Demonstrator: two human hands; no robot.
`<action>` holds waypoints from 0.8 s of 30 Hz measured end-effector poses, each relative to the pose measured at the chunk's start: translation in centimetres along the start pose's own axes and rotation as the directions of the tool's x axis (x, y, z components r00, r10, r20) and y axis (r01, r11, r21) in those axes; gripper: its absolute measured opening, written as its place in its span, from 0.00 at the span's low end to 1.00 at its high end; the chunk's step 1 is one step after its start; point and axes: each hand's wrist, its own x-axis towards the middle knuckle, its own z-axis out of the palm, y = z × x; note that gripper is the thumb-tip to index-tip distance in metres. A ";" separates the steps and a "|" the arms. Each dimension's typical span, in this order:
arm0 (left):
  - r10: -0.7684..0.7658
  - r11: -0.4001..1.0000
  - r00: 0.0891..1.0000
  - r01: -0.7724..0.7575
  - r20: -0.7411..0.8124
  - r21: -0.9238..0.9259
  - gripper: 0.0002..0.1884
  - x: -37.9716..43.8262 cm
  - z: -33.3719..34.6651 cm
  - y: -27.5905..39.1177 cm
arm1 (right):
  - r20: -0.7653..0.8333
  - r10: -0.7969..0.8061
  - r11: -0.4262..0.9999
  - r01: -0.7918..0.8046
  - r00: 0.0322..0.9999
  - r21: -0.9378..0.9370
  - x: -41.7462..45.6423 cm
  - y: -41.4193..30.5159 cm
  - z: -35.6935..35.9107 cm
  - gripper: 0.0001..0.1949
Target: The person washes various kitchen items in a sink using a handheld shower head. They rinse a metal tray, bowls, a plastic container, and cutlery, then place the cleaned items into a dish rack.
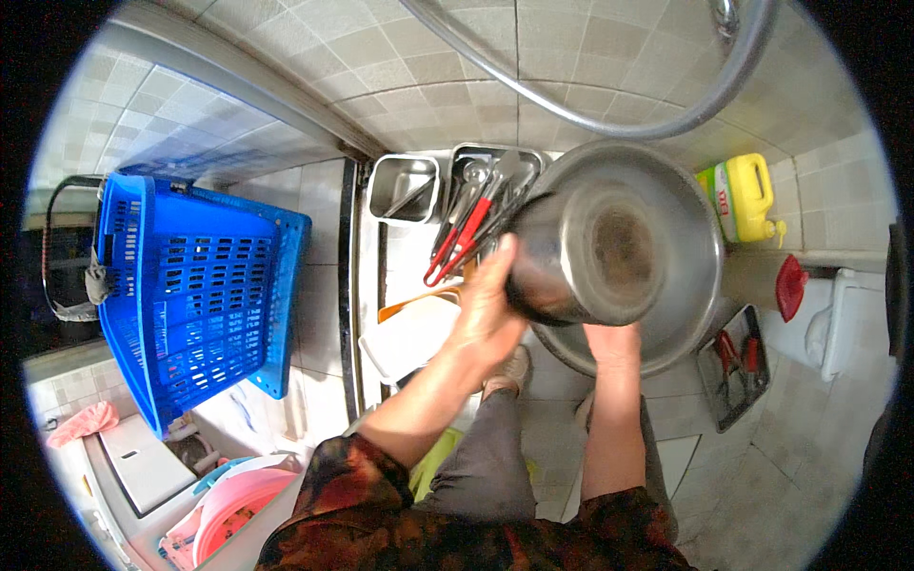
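Observation:
A deep metal pot (539,260) is turned so that its stained round base faces me. My left hand (493,303) grips its dark left side, thumb up along the wall. At its lower edge my right hand (613,346) holds the pot from beneath, with the fingers hidden behind it. Beyond the pot is a wide metal basin (689,285), partly covered by it. Left of the pot lie several utensils, among them red-handled tongs (471,225), in and over a rectangular steel tray (528,153).
A smaller steel container (403,178) and a white tray or board (410,339) are to the left, past them a blue plastic basket (207,285). At right are a yellow jug (746,200) and a dark tray (739,382) of tools. A grey hose (564,118) loops above.

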 end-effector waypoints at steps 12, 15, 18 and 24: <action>-0.168 0.939 0.968 0.215 0.186 -0.268 0.24 2.8 1.9 -3.8 | -0.022 -0.379 0.870 0.348 0.925 -0.350 -1.6 -4.2 1.3 0.28; -0.122 0.961 0.984 0.150 0.127 -0.233 0.22 2.0 0.5 -1.4 | -0.030 -0.283 0.893 0.252 0.959 -0.372 -1.3 -2.7 1.4 0.26; 0.046 0.997 0.999 -0.045 0.012 -0.062 0.18 -0.3 -2.7 3.9 | 0.059 -0.241 0.759 0.225 0.969 -0.611 -1.4 -1.0 1.3 0.26; 0.430 0.485 0.898 -0.316 0.092 0.816 0.06 -5.4 -8.6 12.4 | 0.038 -0.029 0.682 0.047 0.999 -0.729 -1.2 -0.7 1.7 0.22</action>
